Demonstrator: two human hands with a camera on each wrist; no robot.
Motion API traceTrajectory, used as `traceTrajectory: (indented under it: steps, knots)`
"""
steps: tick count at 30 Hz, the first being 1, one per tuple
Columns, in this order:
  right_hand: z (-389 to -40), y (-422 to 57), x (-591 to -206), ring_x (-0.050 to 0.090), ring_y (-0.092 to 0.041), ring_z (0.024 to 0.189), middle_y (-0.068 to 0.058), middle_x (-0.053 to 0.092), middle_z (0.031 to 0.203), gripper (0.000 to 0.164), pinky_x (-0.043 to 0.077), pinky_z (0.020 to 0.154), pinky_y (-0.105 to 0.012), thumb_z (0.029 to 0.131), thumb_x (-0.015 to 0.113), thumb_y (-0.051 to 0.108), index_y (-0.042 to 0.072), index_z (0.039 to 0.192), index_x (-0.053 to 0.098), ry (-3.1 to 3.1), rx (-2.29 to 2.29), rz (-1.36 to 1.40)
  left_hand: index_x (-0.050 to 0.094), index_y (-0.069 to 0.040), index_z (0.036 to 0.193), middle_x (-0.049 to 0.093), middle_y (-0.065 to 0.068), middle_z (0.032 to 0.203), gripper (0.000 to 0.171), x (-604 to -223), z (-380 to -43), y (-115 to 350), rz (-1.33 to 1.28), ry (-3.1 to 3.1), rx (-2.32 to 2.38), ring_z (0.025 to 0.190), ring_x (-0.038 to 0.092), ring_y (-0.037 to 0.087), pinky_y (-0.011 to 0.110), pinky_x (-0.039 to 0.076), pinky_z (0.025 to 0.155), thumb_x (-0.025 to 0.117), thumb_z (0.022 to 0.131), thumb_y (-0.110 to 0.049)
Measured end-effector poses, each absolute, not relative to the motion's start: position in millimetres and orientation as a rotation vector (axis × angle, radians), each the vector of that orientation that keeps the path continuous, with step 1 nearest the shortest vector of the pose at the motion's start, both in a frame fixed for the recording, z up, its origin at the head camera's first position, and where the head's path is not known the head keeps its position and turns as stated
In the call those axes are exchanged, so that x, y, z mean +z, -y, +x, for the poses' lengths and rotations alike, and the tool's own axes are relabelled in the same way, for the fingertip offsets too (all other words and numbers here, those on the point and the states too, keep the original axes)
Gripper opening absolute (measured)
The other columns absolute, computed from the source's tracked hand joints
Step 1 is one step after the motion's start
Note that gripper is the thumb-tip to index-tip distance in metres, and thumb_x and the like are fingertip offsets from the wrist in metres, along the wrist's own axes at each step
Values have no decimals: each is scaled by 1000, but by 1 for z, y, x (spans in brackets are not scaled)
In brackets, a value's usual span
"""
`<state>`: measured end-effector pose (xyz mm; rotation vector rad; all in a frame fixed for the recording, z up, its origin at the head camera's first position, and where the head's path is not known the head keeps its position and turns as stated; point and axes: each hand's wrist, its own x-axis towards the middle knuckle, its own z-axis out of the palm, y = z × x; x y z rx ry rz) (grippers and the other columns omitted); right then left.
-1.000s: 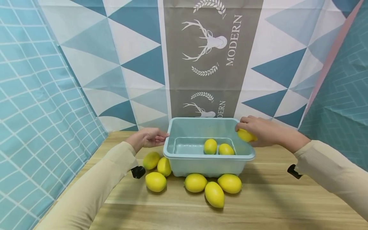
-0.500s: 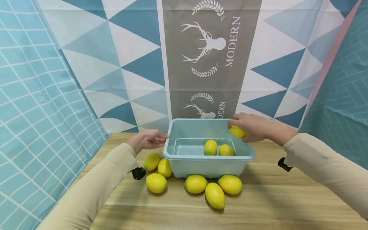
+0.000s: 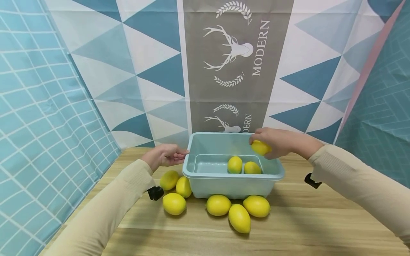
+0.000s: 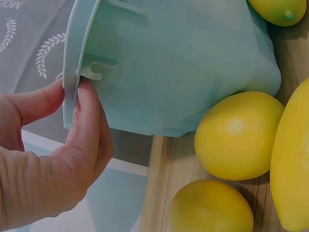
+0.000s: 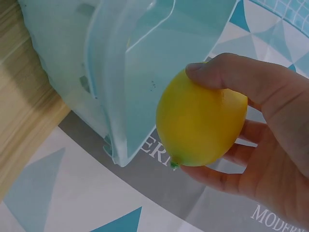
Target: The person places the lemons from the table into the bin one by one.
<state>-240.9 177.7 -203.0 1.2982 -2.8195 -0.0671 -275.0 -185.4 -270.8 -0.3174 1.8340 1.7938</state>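
A light blue plastic bin (image 3: 221,185) stands on the wooden table, with two lemons (image 3: 235,164) lying on its floor toward the right. My left hand (image 3: 169,155) pinches the bin's left rim, thumb on the outside and fingers beneath the lip, as the left wrist view shows. Over the right part of the bin, my right hand (image 3: 277,141) grips another lemon (image 5: 200,121) between thumb and fingers. In the right wrist view that lemon hangs near the rim, its green-tipped end pointing down.
Three lemons (image 3: 174,204) lie by the bin's left side. Three more lemons (image 3: 218,205) are along its front, two of them close against the wall. Patterned cloth (image 3: 157,64) hangs behind the table (image 3: 304,220), and blue checked cloth (image 3: 41,117) hangs at the left.
My right hand has moved left with its lemon, from the bin's right rim to above the inside of the bin. The left hand has stayed on the rim.
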Motion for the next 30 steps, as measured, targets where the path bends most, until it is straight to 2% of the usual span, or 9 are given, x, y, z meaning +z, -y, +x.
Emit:
traceTrajectory:
  steps: [15,30]
  knots:
    - [-259,-165,-200,56,-22,91,-10,61,107,46,57,86,-44,70,78,1,9,112,60,2894,-96,1311,55,-2,97,60,2,74,5,-269,-270,180,-323,-1918,1772,67,60,8,15,58,65,56,95,-7]
    - [-274,-145,-207,54,-23,95,-8,61,111,46,56,86,-42,73,79,6,10,115,60,2966,-146,1336,55,1,107,61,1,75,14,-266,-269,182,-271,-1937,1727,66,61,6,15,57,66,55,96,-8]
